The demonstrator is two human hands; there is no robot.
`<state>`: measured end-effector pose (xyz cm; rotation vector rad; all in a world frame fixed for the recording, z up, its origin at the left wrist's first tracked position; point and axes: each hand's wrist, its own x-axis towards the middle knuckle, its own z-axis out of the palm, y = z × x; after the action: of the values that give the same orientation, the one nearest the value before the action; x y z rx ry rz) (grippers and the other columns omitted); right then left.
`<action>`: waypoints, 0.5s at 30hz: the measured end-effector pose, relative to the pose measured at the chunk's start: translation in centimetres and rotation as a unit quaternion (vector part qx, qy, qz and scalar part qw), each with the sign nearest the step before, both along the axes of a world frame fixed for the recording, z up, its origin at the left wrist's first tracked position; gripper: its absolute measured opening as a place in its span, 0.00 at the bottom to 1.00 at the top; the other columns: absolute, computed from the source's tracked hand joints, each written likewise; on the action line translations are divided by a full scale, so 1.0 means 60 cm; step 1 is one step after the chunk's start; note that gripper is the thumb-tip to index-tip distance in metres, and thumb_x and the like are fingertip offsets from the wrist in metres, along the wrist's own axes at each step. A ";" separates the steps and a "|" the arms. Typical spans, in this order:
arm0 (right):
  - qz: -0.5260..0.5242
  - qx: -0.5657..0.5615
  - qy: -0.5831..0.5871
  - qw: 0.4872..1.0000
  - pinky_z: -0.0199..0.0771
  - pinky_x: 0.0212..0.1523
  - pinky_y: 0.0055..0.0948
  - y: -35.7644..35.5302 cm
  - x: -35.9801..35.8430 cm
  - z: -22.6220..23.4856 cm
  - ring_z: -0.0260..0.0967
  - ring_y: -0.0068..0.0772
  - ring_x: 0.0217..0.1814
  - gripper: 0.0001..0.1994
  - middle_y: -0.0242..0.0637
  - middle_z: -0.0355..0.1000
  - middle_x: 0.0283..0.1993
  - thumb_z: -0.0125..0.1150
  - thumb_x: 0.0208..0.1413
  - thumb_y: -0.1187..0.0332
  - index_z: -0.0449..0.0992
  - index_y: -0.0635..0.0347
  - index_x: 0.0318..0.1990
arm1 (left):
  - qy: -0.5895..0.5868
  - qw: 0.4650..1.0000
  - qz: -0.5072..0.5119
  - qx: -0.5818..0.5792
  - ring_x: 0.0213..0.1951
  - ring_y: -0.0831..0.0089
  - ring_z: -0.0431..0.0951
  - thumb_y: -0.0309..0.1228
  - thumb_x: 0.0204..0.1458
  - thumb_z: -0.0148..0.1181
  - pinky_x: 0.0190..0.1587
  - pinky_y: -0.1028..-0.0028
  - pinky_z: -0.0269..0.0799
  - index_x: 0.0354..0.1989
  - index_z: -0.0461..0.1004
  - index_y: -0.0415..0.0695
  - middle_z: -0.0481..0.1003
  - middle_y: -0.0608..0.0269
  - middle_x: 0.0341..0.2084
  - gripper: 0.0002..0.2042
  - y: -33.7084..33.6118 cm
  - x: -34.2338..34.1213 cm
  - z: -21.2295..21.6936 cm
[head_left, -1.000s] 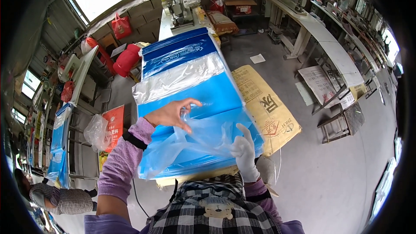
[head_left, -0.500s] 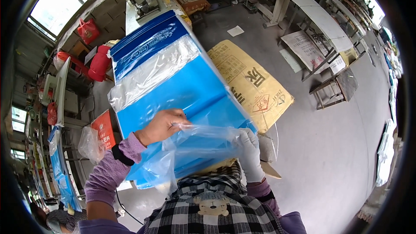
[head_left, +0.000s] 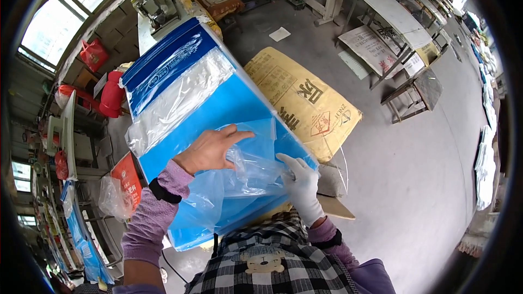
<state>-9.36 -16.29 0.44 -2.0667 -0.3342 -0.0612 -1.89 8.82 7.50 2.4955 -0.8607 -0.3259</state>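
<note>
Clear plastic film is bunching between our two hands as we are working over a stack of blue bags. Our left hand [head_left: 210, 149], bare, is lying flat with its fingers stretched out and together, palm down, pressing on the clear plastic liner [head_left: 248, 171] just where it is meeting the top blue bag [head_left: 218, 106]. Our right hand [head_left: 299, 185], wearing a white glove, is closing its fingers on the liner's right edge, pinching the film; the thumb side is hidden under the crumpled plastic, so we cannot tell how tightly it is clamped. The liner is lying between the two hands, touching both, and is spilling toward our body over the near end of the bag.

Outward from the hands, the blue bag is stretching away from us, tilted up and to the left, with a second clear sheet [head_left: 174, 100] lying across its far part and a darker blue printed band [head_left: 163, 62] at its far end. The stack is resting on a table [head_left: 335, 207] whose pale edge is showing just right of our gloved hand. Just beside the stack on the right, a yellow-brown woven sack [head_left: 305, 100] is lying flat. Beyond it, grey concrete floor [head_left: 414, 185] is spreading out, with long white tables [head_left: 381, 5] standing well apart at the far side. A sewing machine [head_left: 155, 2] is standing past the bag's far end.
</note>
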 end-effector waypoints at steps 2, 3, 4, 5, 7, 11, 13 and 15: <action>-0.079 0.027 -0.081 0.993 0.69 0.34 0.23 0.000 0.009 -0.007 0.65 0.21 0.28 0.21 0.34 0.70 0.30 0.62 0.51 0.80 0.71 0.61 0.55 | -0.018 0.996 -0.023 0.079 0.30 0.60 0.75 0.25 0.37 0.71 0.36 0.64 0.75 0.63 0.61 0.52 0.71 0.57 0.34 0.40 0.000 0.001 -0.006; -0.079 0.029 -0.082 0.993 0.69 0.34 0.23 0.003 0.017 -0.017 0.65 0.21 0.28 0.21 0.34 0.70 0.30 0.62 0.51 0.80 0.71 0.61 0.55 | -0.053 0.997 0.027 0.045 0.31 0.59 0.75 0.22 0.36 0.69 0.35 0.64 0.75 0.65 0.59 0.54 0.71 0.57 0.35 0.43 0.001 -0.001 -0.030; -0.081 0.127 -0.044 0.988 0.69 0.37 0.22 0.008 0.028 -0.029 0.66 0.22 0.30 0.18 0.33 0.71 0.32 0.60 0.54 0.78 0.72 0.61 0.53 | -0.085 0.994 0.074 0.010 0.31 0.59 0.75 0.19 0.34 0.67 0.34 0.64 0.74 0.68 0.56 0.55 0.71 0.56 0.36 0.46 -0.006 0.001 -0.035; -0.082 0.223 -0.006 0.971 0.69 0.40 0.22 0.010 0.037 -0.037 0.67 0.22 0.32 0.15 0.31 0.73 0.33 0.58 0.56 0.77 0.73 0.62 0.51 | -0.084 0.994 0.070 0.009 0.31 0.59 0.75 0.19 0.34 0.67 0.34 0.64 0.74 0.68 0.56 0.55 0.71 0.56 0.36 0.46 -0.010 0.001 -0.038; -0.055 0.375 0.144 0.914 0.70 0.41 0.23 0.009 0.048 -0.039 0.68 0.22 0.34 0.12 0.30 0.73 0.34 0.57 0.59 0.74 0.73 0.62 0.50 | -0.092 0.976 0.192 0.050 0.33 0.57 0.75 0.15 0.34 0.61 0.36 0.65 0.74 0.60 0.68 0.51 0.72 0.55 0.41 0.37 -0.020 -0.002 -0.035; -0.009 0.606 0.333 0.722 0.70 0.41 0.22 0.017 0.077 -0.017 0.69 0.22 0.37 0.10 0.30 0.73 0.36 0.52 0.65 0.66 0.74 0.60 0.47 | -0.217 0.961 0.169 -0.044 0.34 0.53 0.75 0.12 0.35 0.56 0.46 0.63 0.69 0.45 0.78 0.46 0.74 0.52 0.44 0.25 -0.014 0.020 -0.051; -0.041 0.583 0.370 0.722 0.69 0.38 0.22 0.023 0.095 0.008 0.68 0.21 0.34 0.09 0.29 0.73 0.34 0.52 0.65 0.66 0.75 0.60 0.45 | -0.171 0.969 0.153 -0.089 0.34 0.55 0.76 0.13 0.36 0.57 0.53 0.60 0.61 0.36 0.80 0.42 0.77 0.50 0.40 0.17 -0.003 0.032 -0.074; -0.076 0.558 0.406 0.719 0.69 0.34 0.21 0.026 0.107 -0.002 0.68 0.20 0.32 0.09 0.28 0.72 0.31 0.52 0.65 0.65 0.75 0.60 0.44 | -0.124 0.972 0.179 -0.088 0.33 0.56 0.75 0.16 0.38 0.59 0.53 0.61 0.60 0.36 0.80 0.43 0.77 0.51 0.34 0.15 0.007 0.033 -0.086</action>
<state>-2.93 -14.73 0.31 -0.7395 0.3793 0.4443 0.12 9.21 2.34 2.4898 -0.4843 0.1798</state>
